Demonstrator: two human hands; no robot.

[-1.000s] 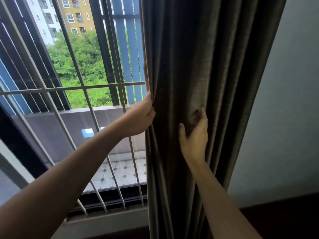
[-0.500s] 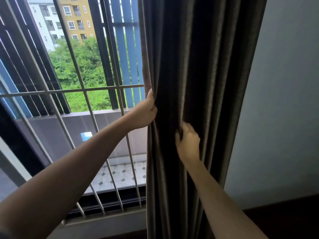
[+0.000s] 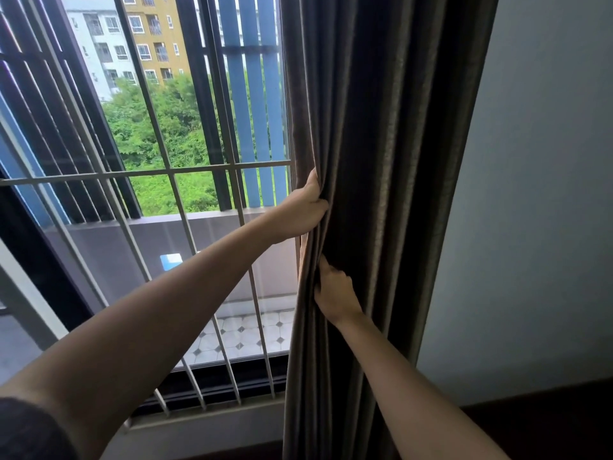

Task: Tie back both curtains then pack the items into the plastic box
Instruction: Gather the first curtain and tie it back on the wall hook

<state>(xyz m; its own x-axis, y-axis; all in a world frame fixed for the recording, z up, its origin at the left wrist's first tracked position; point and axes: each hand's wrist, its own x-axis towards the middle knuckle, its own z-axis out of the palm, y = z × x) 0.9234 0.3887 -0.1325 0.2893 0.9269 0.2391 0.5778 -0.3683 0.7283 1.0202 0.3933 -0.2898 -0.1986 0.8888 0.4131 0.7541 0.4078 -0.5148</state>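
curtain (image 3: pixel 381 161) hangs bunched at the window's right edge, against the grey wall (image 3: pixel 530 194). left hand (image 3: pixel 303 212) grips its leading edge, fingers curled into the folds. right hand (image 3: pixel 335 290) just below pinches the same gathered pleats. fabric is dark brown, matte, in deep vertical folds. white window bars (image 3: pixel 172 172) stand close on the left.

Both arms outstretched, left hand (image 3: pixel 303 214) above right hand (image 3: pixel 335 293), fingers (image 3: pixel 342 279) curled round curtain (image 3: pixel 398 154)
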